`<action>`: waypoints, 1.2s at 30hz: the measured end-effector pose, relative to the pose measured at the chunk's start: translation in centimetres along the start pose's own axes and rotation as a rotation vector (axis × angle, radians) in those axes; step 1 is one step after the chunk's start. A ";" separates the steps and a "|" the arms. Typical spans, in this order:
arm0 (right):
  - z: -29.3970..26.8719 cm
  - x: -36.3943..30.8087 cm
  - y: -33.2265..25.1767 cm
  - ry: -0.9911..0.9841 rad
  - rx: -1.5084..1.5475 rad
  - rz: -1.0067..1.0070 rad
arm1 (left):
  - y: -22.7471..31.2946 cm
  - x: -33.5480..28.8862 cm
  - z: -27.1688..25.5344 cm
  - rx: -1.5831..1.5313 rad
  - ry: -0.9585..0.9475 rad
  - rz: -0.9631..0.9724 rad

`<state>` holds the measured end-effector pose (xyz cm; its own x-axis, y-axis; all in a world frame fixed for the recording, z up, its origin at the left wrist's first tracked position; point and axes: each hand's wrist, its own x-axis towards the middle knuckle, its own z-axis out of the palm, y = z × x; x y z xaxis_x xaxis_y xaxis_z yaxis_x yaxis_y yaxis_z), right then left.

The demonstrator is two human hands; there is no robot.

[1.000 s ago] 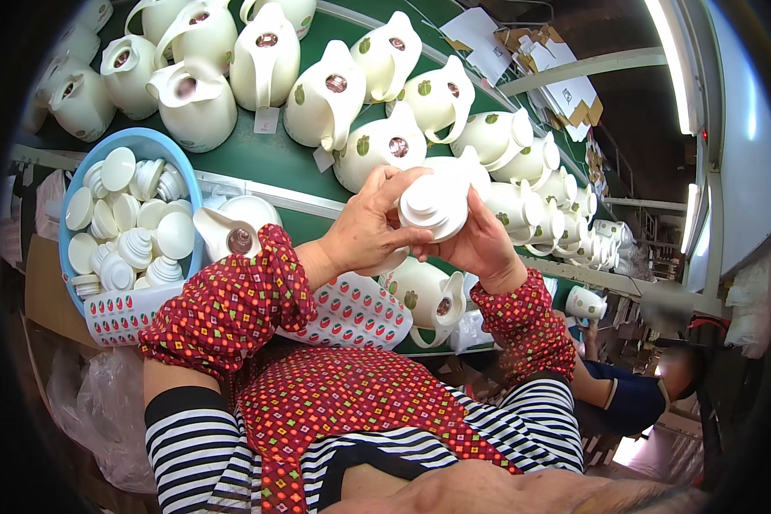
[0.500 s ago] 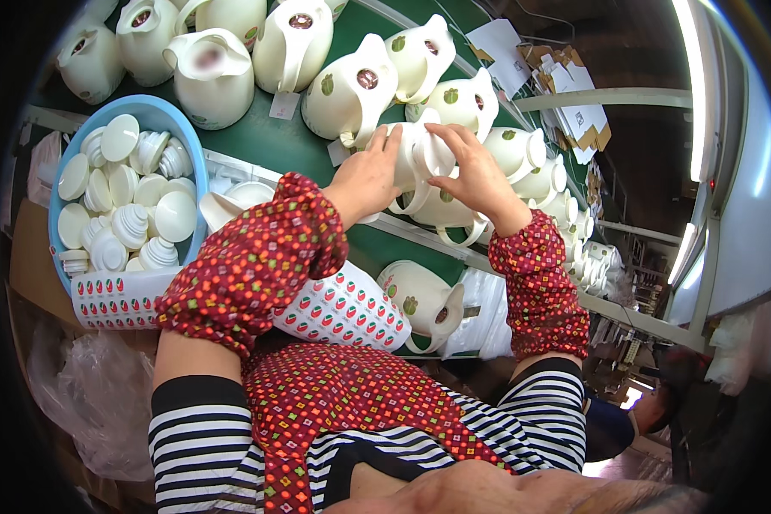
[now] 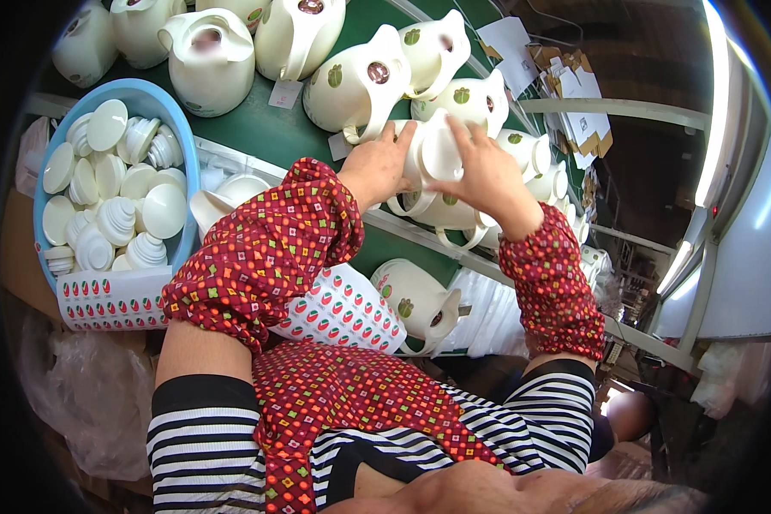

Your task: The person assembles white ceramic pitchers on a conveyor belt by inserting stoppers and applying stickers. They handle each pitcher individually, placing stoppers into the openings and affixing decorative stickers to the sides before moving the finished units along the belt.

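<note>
A cream vacuum jug [image 3: 414,161] stands among others on the green bench, a round white lid [image 3: 441,152] at its mouth. My left hand [image 3: 377,169] is closed against the jug's left side, fingers stretched toward its top. On the other side, my right hand [image 3: 493,182] grips around the lid, thumb below and fingers along the far right edge. Part of the jug's body is hidden behind my hands. Nearer to me, another cream jug [image 3: 411,295] with a handle and open mouth lies tilted.
A blue basin [image 3: 195,176] full of white screw lids sits at the left. A sheet of red-and-green stickers [image 3: 338,310] lies near my left forearm. Rows of cream jugs [image 3: 207,73] line the green bench [image 3: 257,137]. Flattened cartons [image 3: 578,107] lie beyond.
The view has shifted slightly. My right hand has turned a little around the lid, whose flat round top shows more fully. My left hand stays at the jug.
</note>
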<state>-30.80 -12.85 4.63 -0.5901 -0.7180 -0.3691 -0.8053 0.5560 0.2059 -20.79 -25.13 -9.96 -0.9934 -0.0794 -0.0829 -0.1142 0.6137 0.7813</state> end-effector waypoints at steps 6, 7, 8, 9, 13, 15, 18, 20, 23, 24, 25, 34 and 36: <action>0.9 1.0 0.2 -0.153 0.019 0.044 | -0.3 0.1 0.7 0.009 0.032 0.009; 0.5 1.1 0.3 -0.117 0.005 0.013 | -0.3 0.1 0.7 0.014 0.032 0.008; 0.2 1.0 0.3 -0.080 -0.010 -0.015 | -0.3 0.2 0.6 0.019 0.024 0.012; 0.5 0.4 1.2 0.102 -0.032 -0.260 | -0.2 0.2 0.5 0.024 0.015 0.017; 0.3 0.0 0.2 -0.164 0.044 -0.053 | -0.2 0.2 0.5 0.029 0.023 0.030; -0.1 0.9 -1.0 -0.295 0.088 0.135 | -0.2 0.3 0.2 0.006 -0.020 0.009; 0.9 1.1 1.2 0.019 0.074 -0.223 | -0.1 0.1 -0.3 0.006 -0.043 -0.002; 2.5 0.9 2.9 0.197 0.040 -0.432 | 0.1 0.2 -0.1 0.022 -0.028 0.025; 4.1 1.1 3.1 0.165 -0.007 -0.331 | -0.2 0.2 0.7 0.045 0.014 0.041; 4.6 1.2 1.8 0.158 -0.035 -0.222 | -0.4 0.3 0.8 0.042 0.012 0.040; 5.0 1.4 0.6 0.151 -0.065 -0.115 | -0.5 0.4 0.9 0.037 0.011 0.040; 2.7 2.1 -2.1 0.144 0.025 0.280 | 0.8 0.0 -1.9 -0.032 0.018 -0.022; 1.4 0.6 -1.8 0.166 0.174 0.277 | 0.9 0.2 -2.9 -0.278 0.014 -0.096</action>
<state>-29.63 -13.77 2.78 -0.7974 -0.5804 -0.1655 -0.6001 0.7916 0.1150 -21.08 -26.86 -7.43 -0.9777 -0.1386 -0.1579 -0.1986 0.3640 0.9100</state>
